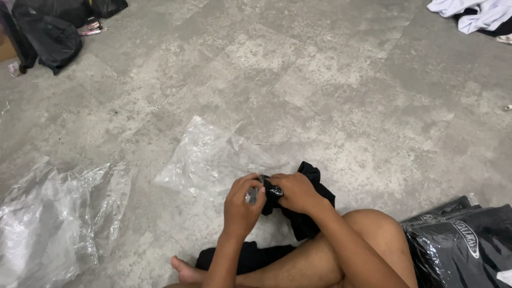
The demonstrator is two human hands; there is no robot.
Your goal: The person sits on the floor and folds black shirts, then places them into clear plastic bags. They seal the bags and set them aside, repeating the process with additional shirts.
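On the concrete floor, just in front of the bent knee, a folded black garment is held by both hands. The left hand is closed on the mouth of a clear bag, which lies flat on the floor beyond the garment. The right hand is closed on the top edge of the garment, and the two hands are touching. It seems that the garment is at the bag mouth, at the packing step, though whether it goes in or comes out cannot be told. For the next move, the mouth would need to be kept open while the cloth is guided. Left of the garment a crumpled plastic sheet is seen; right of it, a stack of bagged black garments.
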